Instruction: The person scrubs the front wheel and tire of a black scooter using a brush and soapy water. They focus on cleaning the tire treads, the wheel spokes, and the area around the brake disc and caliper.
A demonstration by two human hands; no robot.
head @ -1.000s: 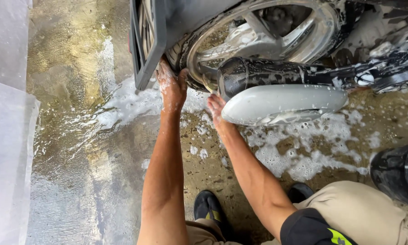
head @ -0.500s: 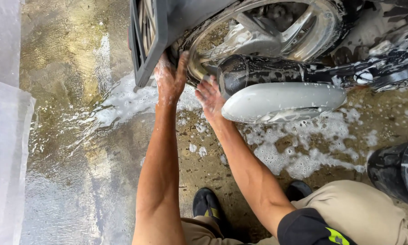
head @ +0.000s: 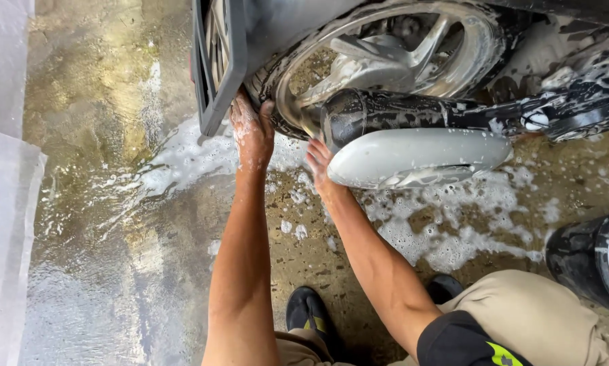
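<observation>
Since half a second ago your right hand has slid down from the rim to the gap beside the exhaust cover, while your left hand has stayed pressed on the tyre. You are working on the soapy rear wheel of a motorbike, which fills the top of the view; its silver spoked rim is streaked with foam. Your left hand lies flat with fingers spread wide over the black tyre at the wheel's left edge, just under the grey mudguard flap, and it holds nothing. Your right hand has its fingers pushed in between the tyre and the black exhaust pipe; the fingertips are hidden there, so you cannot tell whether they grip anything or only rub. Just right of that hand, touching it or nearly so, is the pale grey exhaust cover, wet and smooth, lying below the pipe.

Below the wheel, white suds are spread over the wet concrete floor, with a foamy trail running left from the tyre. Your beige trousers and a black shoe show at the bottom, and a dark bucket-like container stands at the right edge. A sheet of clear plastic hangs along the left side.
</observation>
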